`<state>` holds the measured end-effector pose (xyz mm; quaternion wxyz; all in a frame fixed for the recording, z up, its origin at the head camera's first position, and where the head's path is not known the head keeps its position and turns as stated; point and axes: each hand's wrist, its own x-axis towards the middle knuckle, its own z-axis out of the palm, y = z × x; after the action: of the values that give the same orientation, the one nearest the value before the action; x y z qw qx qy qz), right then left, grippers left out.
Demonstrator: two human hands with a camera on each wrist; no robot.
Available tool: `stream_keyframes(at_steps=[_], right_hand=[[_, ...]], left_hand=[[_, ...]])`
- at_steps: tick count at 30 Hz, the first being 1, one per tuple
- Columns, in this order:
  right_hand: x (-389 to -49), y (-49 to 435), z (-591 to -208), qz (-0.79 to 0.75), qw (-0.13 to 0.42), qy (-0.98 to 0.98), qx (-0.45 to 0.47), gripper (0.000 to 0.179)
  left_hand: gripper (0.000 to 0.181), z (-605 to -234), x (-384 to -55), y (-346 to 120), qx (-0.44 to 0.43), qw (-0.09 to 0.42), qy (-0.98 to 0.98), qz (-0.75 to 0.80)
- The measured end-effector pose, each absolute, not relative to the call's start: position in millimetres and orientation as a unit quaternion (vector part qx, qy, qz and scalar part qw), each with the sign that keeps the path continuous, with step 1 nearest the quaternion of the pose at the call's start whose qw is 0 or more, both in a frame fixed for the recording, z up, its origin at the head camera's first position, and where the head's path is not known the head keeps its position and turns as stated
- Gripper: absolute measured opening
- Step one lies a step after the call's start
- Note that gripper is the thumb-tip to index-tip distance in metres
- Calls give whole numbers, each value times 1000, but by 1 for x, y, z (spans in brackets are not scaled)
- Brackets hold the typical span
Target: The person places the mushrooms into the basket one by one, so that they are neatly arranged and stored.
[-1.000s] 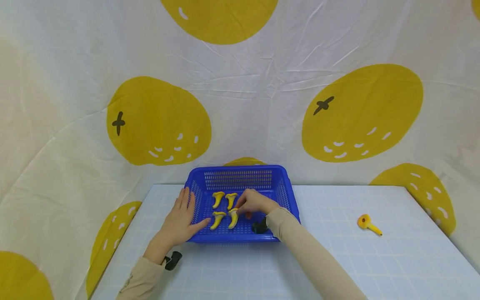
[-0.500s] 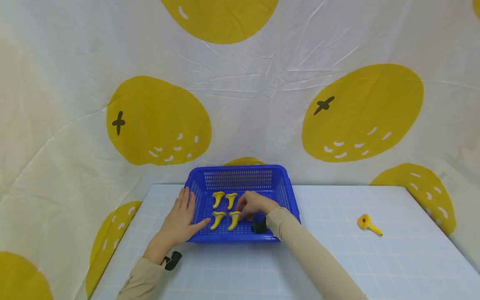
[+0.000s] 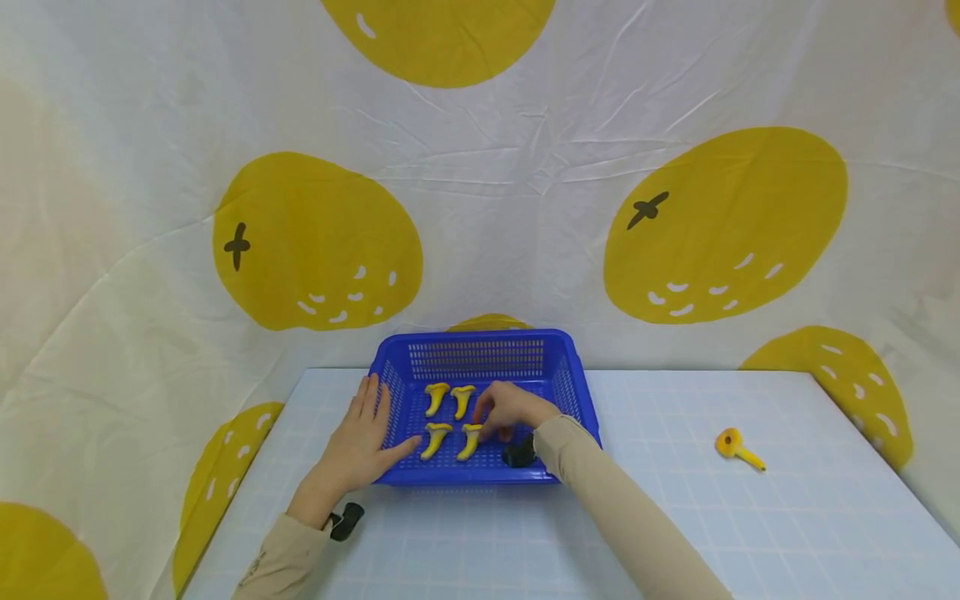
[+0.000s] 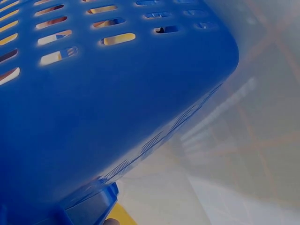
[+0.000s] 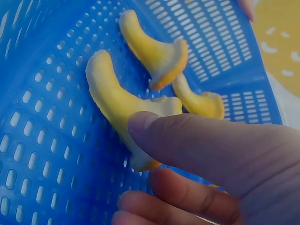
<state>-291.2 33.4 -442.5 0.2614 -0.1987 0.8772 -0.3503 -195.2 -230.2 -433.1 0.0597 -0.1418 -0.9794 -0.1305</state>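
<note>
A blue plastic basket (image 3: 480, 477) holds several yellow chanterelle mushrooms in two rows. My right hand (image 3: 513, 406) reaches into it and pinches the near-right mushroom (image 3: 468, 444) by its cap end. In the right wrist view the thumb lies across this mushroom (image 5: 110, 93), with the other fingers curled beside the cap. Left of it lies another mushroom (image 3: 435, 442), and behind are a third mushroom (image 3: 461, 403) and one more mushroom (image 3: 435, 400). My left hand (image 3: 356, 446) rests with straight fingers along the basket's left rim. The left wrist view shows mostly the basket's outer wall (image 4: 103, 108).
One more chanterelle (image 3: 738, 450) lies on the table to the right, outside the basket. The light blue checked table (image 3: 660, 500) ends at a white curtain (image 3: 510, 250) printed with yellow fruit. Dark wrist straps (image 3: 347, 522) show at both sleeves.
The near-right mushroom has shifted slightly to the right and toward me at my right hand's fingertips. My left hand has stayed in place on the rim.
</note>
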Motion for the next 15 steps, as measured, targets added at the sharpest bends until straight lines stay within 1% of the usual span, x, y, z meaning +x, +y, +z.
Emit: stream_keyframes(at_steps=[6,11,15], right_hand=[[-291,35,-441,-340,250,883,-206,13],[-291,37,-441,-345,231,886,-206,20],[-291,38,-440,-356,227,883,-205,24]], left_hand=[[102,-434,-195,-230,-142,61,-979,-130],[102,-434,-195,-231,-146,63,-979,-130],[102,-435,-196,-231,-146,65,-979,-128]])
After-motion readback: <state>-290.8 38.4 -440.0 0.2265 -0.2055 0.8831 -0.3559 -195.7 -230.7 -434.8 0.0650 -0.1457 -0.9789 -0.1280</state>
